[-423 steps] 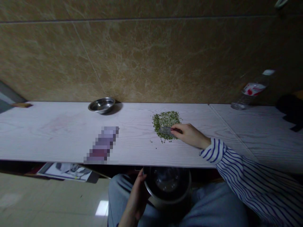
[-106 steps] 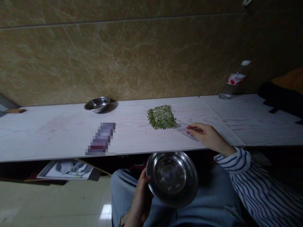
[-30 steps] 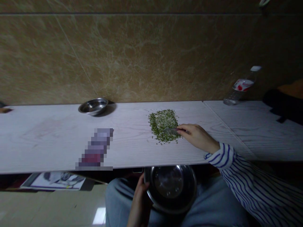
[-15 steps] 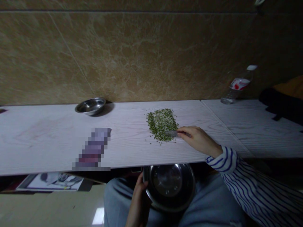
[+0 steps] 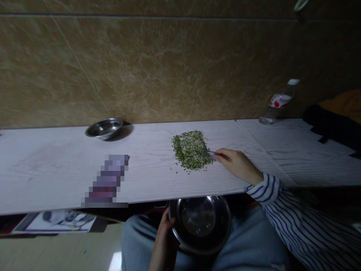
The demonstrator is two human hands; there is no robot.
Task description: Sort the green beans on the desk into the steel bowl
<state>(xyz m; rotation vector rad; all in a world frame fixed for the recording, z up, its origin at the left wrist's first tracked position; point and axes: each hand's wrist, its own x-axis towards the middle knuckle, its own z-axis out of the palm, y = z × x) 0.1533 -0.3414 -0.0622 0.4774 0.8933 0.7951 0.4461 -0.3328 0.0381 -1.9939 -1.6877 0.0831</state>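
Small green beans (image 5: 184, 150), which look like mung beans with pale grains or bare wood showing between them, lie in a rough square patch on the white wood-grain tabletop. At the patch's right edge my right hand (image 5: 235, 162) pinches the dark reddish handle of a small knife-like tool (image 5: 224, 155). Its thin greyish blade reaches in among the beans. Below the table edge, my left hand (image 5: 166, 235) grips the left rim of a shiny metal bowl (image 5: 201, 222) above my lap. A few small bright spots show inside that bowl.
A second, shallow metal bowl (image 5: 104, 130) stands by the tiled wall at the left. A blurred-out flat object (image 5: 108, 180) lies near the table's front edge (image 5: 141, 199). Toward the back right are a plastic bottle (image 5: 279, 101) and dark cloth (image 5: 329, 124).
My right hand has shifted slightly, and the blade now sits at the patch's right edge, higher than before. The left hand still holds the bowl. The whole view has moved slightly.
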